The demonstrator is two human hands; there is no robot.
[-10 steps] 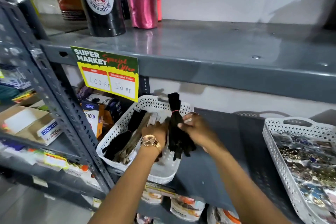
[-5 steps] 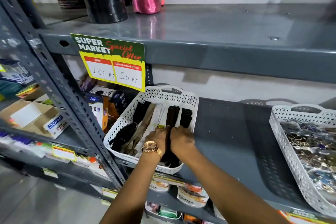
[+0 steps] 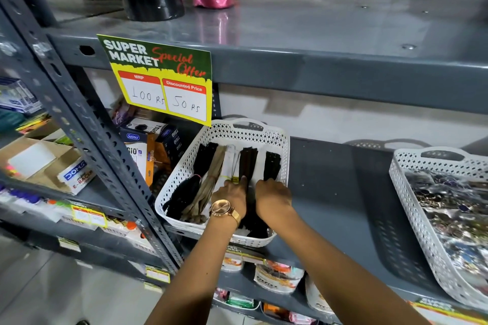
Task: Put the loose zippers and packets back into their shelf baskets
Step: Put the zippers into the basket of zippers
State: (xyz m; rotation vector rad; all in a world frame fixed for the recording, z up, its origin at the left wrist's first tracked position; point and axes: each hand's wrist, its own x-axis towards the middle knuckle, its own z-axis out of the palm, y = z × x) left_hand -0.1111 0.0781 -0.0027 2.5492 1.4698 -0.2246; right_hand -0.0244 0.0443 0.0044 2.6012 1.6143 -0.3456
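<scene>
A white perforated basket (image 3: 266,131) sits on the grey middle shelf (image 3: 343,192) and holds several zipper bundles side by side: black (image 3: 204,158), beige (image 3: 212,179), white (image 3: 229,161) and black again (image 3: 272,165). A dark zipper bundle (image 3: 248,159) lies lengthwise in the basket between my hands. My left hand (image 3: 230,196), with a rose-gold watch, presses on it from the left, index finger along the bundle. From the right my right hand (image 3: 273,199) clasps it, fingertips near the far-right black bundle. The bundle's lower end shows between my wrists.
A second white basket (image 3: 404,166) full of shiny packets stands at the right. A yellow and green price sign (image 3: 161,82) hangs from the upper shelf edge. Boxes (image 3: 137,150) stand left of the zipper basket, behind the slotted upright (image 3: 87,124). Jars sit on the shelf below.
The dark bundle was held upright above the basket; it has come down and now lies flat inside, with both hands still on it. The view has moved closer.
</scene>
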